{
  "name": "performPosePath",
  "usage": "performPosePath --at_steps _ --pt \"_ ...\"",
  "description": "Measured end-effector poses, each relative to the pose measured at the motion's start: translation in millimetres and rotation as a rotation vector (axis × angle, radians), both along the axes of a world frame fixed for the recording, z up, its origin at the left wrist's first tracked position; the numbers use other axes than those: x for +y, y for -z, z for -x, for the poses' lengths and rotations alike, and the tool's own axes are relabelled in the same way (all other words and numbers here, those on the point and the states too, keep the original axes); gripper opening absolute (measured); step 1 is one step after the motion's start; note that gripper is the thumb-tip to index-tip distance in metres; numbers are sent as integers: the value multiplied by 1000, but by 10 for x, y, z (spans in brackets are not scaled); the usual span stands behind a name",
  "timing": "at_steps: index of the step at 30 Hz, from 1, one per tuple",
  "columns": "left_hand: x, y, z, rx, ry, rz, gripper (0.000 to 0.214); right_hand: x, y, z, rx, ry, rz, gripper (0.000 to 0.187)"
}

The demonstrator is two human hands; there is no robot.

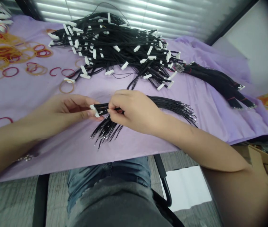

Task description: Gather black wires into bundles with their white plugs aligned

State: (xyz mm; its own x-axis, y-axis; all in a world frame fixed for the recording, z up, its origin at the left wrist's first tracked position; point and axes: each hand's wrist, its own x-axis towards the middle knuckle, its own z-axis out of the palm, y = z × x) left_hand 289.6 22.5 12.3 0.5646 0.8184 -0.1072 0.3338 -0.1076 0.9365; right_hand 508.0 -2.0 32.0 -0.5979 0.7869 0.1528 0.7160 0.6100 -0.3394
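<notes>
My left hand (73,108) pinches a white connector (94,110) between thumb and fingers. Black wires run from this connector toward my right hand (134,108), whose thumb and index finger close on a wire just beside it. Below my fingers, loose black wires (104,129) with bare metal tips fan out over the cloth. Another stretch of black wires (171,103), also metal-tipped, comes out from behind my right hand and spreads to the right. My right hand hides where these wires meet.
A large heap of black cables (122,44) with white connectors lies at the back. Tied black wire bundles (214,77) are at the right. Yellow and red rubber bands (8,56) lie scattered at the left on the purple tablecloth (60,160). A white sheet (188,187) is below.
</notes>
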Motion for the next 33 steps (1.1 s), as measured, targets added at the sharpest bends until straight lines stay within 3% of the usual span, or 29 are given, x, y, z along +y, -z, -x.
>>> performPosePath --at_steps 7,16,23,33 --pt "8 6 0 -11 15 -2 19 -37 -33 34 -51 6 -6 14" --pt "-8 -23 -4 35 -8 -4 19 -11 88 -4 20 -22 -122 17" --pt "5 -50 -21 -19 -3 67 15 -55 55 4 99 12 -54 14" --pt "-6 -74 -28 3 3 25 14 -70 19 9 99 91 -37 15"
